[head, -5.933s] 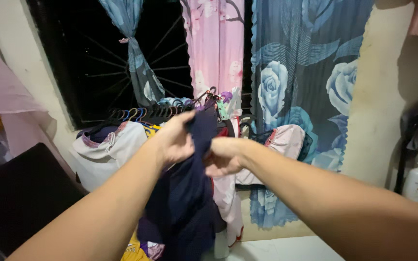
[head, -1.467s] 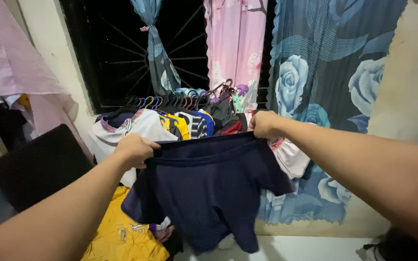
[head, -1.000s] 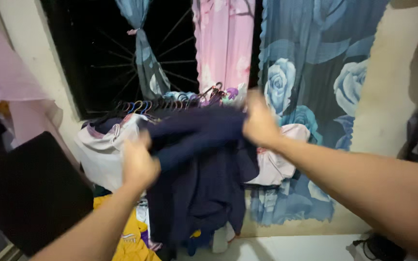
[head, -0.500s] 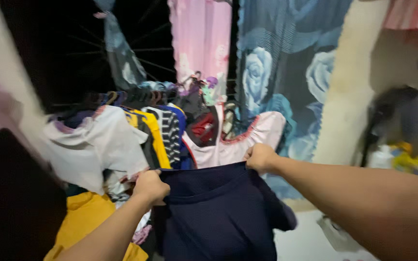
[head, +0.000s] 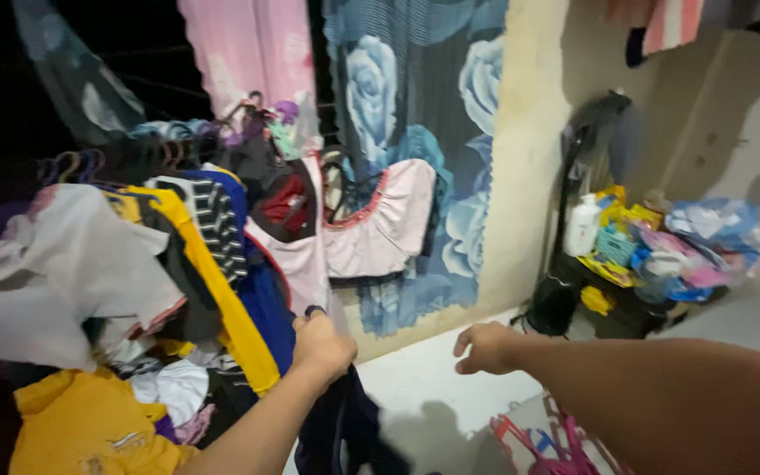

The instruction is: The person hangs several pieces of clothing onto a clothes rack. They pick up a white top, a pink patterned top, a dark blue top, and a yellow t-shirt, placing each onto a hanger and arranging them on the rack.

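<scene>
The dark navy garment (head: pixel 345 431) is now gripped by the left hand (head: pixel 320 345) alone, its grip closed tight round the bunched top edge, so that the cloth hangs straight down in a narrow fold at the bottom edge of the view. Half a second earlier the garment was held spread between both hands; the right hand (head: pixel 484 347) has since let go and is seen empty, fingers loosely open, apart from the cloth and stretched out over the pale floor (head: pixel 424 387). By this the spreading of the garment is judged finished, and a hanger is probably wanted, though that is only inferred.

One navy garment is held. Pink plastic hangers (head: pixel 543 440) lie on the floor under the right forearm; at least two are made out, the exact count being unclear. Left of the left hand, a crowded row of hung clothes (head: pixel 213 237) is seen, too overlapped to count. One white bottle (head: pixel 582 224) stands by the wall.
</scene>
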